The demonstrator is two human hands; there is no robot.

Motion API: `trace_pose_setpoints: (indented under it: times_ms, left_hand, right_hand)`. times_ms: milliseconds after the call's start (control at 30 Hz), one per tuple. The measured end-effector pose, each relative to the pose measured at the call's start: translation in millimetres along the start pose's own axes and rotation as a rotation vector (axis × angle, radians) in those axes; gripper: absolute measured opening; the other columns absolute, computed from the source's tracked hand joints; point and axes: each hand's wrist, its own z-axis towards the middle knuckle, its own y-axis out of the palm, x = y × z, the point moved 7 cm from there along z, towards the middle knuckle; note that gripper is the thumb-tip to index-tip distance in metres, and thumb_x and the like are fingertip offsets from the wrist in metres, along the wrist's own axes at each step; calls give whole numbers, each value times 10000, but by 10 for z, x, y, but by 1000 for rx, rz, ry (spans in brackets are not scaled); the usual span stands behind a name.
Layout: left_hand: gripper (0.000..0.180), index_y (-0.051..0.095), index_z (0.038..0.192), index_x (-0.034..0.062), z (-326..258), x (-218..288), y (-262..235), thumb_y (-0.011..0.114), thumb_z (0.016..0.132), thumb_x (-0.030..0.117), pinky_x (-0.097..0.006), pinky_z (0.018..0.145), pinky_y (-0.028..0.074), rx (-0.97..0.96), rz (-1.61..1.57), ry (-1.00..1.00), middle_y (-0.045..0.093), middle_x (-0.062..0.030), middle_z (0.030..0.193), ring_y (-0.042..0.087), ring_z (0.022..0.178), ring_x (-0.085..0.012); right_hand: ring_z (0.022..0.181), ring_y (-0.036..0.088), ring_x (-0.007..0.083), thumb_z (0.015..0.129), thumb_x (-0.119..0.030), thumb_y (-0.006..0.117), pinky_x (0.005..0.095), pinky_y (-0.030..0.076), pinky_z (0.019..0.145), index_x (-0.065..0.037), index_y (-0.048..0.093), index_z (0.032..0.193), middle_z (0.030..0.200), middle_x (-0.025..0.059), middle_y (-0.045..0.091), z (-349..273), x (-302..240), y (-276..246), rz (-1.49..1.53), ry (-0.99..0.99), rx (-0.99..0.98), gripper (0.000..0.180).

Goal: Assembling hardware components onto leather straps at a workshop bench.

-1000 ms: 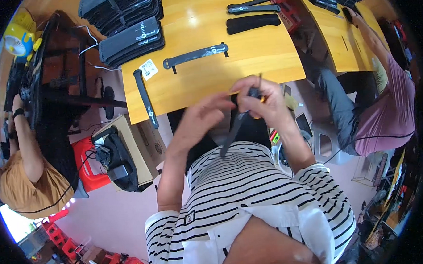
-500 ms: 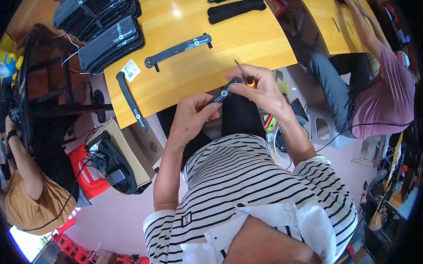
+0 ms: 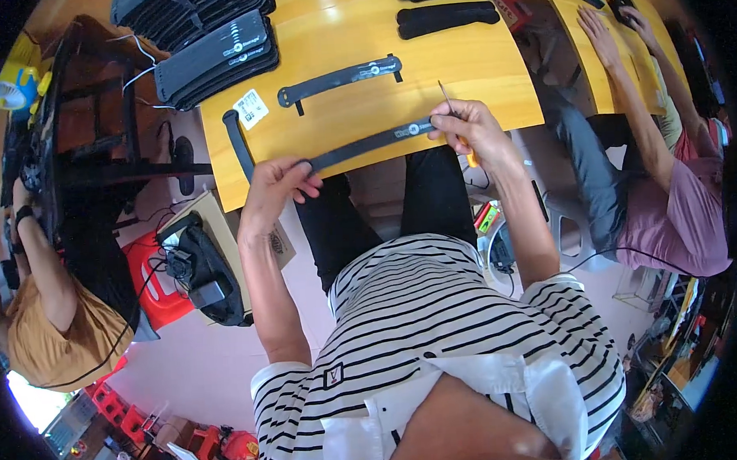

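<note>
A black strap [image 3: 361,150] with white print is stretched between my two hands, just over the table's front edge. My left hand [image 3: 272,193] pinches its rounded left end. My right hand [image 3: 481,136] is closed on the other end. It also holds a slim pointed tool with a yellow handle [image 3: 471,158], the point rising above the fingers. Beyond them, a second black strap [image 3: 341,81] with two short tabs lies on the yellow table [image 3: 443,62]. Another strap [image 3: 238,145] lies near the left edge, partly hidden by my left hand.
Stacked black pouches [image 3: 217,64] stand at the back left, beside a white label [image 3: 251,108]. More black straps [image 3: 448,18] lie at the back right. A co-worker's arms [image 3: 626,95] reach over the right-hand table. A cardboard box [image 3: 220,216] stands below on the left.
My hands have moved apart, and the strap that was bunched between them is now drawn out straight. The tool remains in my right hand. The view has shifted slightly.
</note>
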Motion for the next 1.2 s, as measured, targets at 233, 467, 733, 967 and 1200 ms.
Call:
trace_pose_setpoints:
  times_ms: [233,467,733,967,1200]
  left_hand:
    - [98,642,823,17,429,13,-391,644,803,113,-183,490,419,344,-121,158,601,-13,633,541,527,-64]
    - [77,629,825,19,772,-51,-532,671,778,63,-167,456,405,477,-245,245,599,-15,636,534,504,-59]
    - [72,626,838,8,784,-73,-483,657,790,53,-176,448,411,621,-170,210,590,-17,649,526,498,-63]
    - [85,616,845,-17,822,-93,-554,648,795,43,-190,428,416,668,-150,277,590,-29,655,522,475,-74]
    - [91,615,845,-20,821,-87,-564,653,790,41,-191,417,420,677,-157,272,596,-37,656,523,462,-78]
  right_hand:
    - [403,380,24,784,-93,655,170,252,354,-7,616,819,625,24,571,459,-15,10,11,-38,91,101]
    - [400,379,35,751,-58,682,184,250,358,-28,610,747,576,-7,526,883,-2,-77,-75,-127,233,78]
    - [434,452,59,732,-85,672,214,346,398,-24,622,696,547,4,544,1024,71,-161,-184,-142,277,86]
    - [432,462,66,708,-94,673,230,354,402,-26,622,647,526,13,544,1030,41,-149,-273,-127,343,104]
    - [428,465,58,718,-106,670,221,348,390,-26,619,650,526,13,547,1038,59,-135,-223,-107,363,117]
